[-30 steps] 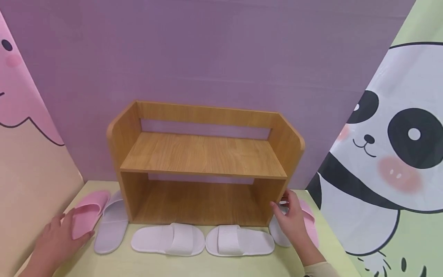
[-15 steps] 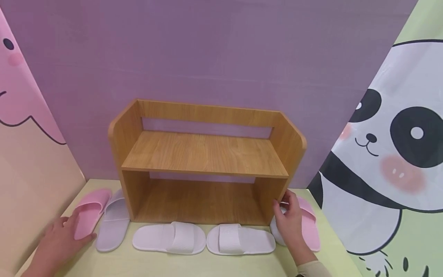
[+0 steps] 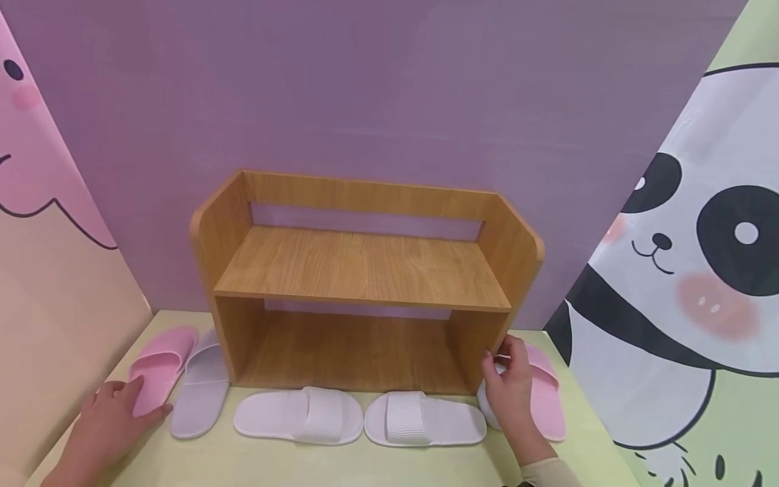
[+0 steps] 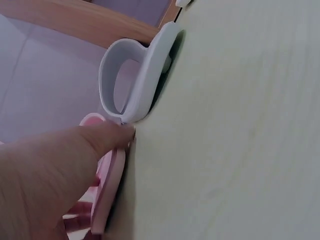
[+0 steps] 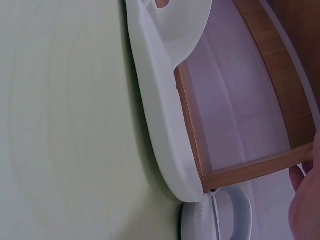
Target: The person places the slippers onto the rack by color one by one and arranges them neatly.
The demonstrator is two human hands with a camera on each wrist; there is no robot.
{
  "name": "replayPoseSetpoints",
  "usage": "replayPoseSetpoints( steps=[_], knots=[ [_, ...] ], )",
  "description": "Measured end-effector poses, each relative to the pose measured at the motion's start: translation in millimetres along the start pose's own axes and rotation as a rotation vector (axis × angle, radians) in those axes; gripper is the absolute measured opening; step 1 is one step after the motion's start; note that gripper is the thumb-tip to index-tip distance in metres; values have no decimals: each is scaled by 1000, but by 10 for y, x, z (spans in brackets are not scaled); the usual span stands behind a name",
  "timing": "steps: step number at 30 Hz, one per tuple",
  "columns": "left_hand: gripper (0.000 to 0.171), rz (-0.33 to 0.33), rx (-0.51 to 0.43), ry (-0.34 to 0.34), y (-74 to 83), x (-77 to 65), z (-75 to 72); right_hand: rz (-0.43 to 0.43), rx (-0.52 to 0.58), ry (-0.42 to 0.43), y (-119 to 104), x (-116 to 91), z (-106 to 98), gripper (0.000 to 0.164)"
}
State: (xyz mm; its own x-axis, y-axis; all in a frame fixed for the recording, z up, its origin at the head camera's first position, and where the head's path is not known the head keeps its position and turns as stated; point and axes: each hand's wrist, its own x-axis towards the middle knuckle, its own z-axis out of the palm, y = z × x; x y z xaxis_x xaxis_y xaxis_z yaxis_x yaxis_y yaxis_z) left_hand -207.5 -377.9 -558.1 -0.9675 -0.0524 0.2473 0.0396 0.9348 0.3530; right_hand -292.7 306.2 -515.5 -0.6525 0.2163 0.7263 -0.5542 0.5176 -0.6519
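Observation:
A small two-tier wooden shelf [image 3: 365, 270] stands against the purple backdrop. At its left, my left hand [image 3: 109, 426] holds the heel end of a pink slipper [image 3: 164, 352]. In the left wrist view the thumb [image 4: 107, 137] lies across the slipper's edge, with the other fingers behind. My right hand [image 3: 511, 385] grips the lower front edge of the shelf's right side panel [image 5: 255, 167], thumb at the front and fingers around the outer side. Behind that hand are a partly hidden pale slipper [image 3: 485, 406] and a second pink slipper [image 3: 544, 396].
Two white slippers, left [image 3: 298, 416] and right [image 3: 422, 419], lie toe to toe along the shelf's front. A lilac-grey slipper [image 3: 201, 385] rests between the left pink slipper and the shelf. A panda print [image 3: 718, 270] covers the right wall.
The head view has shifted slightly, moving the scene a little. Both hands stay at nearly the same places on the left pink slipper and the shelf's right side.

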Motion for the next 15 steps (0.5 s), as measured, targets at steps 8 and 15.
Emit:
replayPoseSetpoints(
  steps=[8,15],
  knots=[
    [66,-29,-80,187,150,-8,-33,66,-43,6,-53,20,16,26],
    [66,-118,-161,279,370,-5,-170,84,-57,-5,-65,28,18,26]
  ],
)
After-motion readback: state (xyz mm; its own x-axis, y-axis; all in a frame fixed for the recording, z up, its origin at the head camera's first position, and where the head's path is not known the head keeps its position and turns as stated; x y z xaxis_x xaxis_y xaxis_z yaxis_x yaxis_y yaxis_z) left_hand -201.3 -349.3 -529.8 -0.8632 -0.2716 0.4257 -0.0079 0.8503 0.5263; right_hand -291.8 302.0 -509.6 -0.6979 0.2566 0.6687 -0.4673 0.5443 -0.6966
